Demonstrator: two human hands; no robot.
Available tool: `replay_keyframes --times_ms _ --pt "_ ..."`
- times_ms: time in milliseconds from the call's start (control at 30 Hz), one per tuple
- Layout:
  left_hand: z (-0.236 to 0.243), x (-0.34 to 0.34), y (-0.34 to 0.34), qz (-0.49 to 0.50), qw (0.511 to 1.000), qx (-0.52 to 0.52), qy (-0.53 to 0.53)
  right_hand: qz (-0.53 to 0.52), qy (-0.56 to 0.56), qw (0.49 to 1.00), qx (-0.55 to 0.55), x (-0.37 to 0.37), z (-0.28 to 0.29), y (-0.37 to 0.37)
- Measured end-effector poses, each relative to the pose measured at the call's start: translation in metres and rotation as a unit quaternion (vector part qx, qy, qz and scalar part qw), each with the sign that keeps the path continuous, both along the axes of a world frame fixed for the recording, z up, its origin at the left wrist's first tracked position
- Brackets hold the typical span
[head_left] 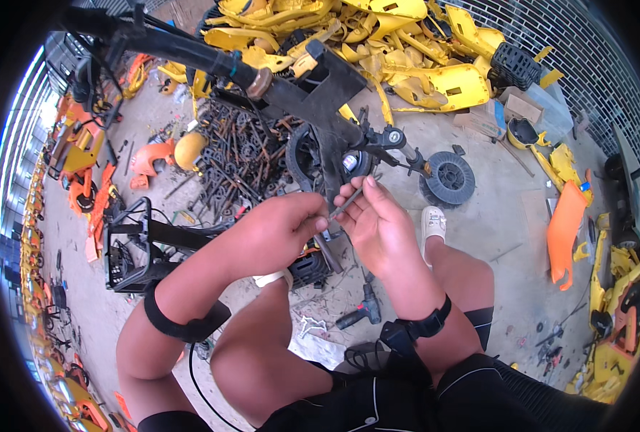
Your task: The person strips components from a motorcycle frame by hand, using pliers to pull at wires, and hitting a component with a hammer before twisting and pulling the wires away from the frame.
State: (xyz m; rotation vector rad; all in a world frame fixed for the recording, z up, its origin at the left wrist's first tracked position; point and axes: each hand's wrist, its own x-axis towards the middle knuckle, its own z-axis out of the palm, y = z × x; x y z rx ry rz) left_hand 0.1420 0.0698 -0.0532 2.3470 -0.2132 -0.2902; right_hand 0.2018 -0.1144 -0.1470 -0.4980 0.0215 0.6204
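My left hand (296,225) is closed, its thumb and fingers pinching the lower end of a thin dark rod (346,202). The upper end of this rod lies against the fingers and thumb of my right hand (379,229), palm turned up and fingers curled. Whether the rod is a bit or a key is too small to tell. Just below my left fingers a grey metal bar (327,253) slants down; I cannot tell whether that hand also grips it. Right beyond my hands stands a black scooter frame (312,108) with a small wheel (451,178).
A cordless drill (363,308) lies on the floor between my feet. Farther off is a heap of dark metal parts (240,147), with yellow plastic covers (435,86) piled behind. A black basket frame (136,245) stands at left, an orange panel (566,230) at right.
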Motion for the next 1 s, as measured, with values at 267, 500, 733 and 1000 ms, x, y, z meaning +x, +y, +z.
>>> replay_keyframes --times_ms 267,500,733,1000 --pt "0.058 -0.085 -0.035 0.033 0.945 -0.321 0.045 0.03 -0.122 0.992 -0.002 -0.051 0.08 -0.034" --pt "0.055 -0.153 -0.058 0.021 0.9 -0.434 -0.045 0.055 -0.151 0.987 0.004 -0.097 0.132 -0.044" --pt "0.051 -0.194 -0.072 0.046 0.895 -0.432 -0.103 0.088 -0.162 0.983 0.004 -0.125 0.148 -0.046" --pt "0.045 -0.201 -0.067 0.073 0.871 -0.467 -0.137 0.043 -0.162 0.985 -0.025 -0.135 0.141 -0.035"
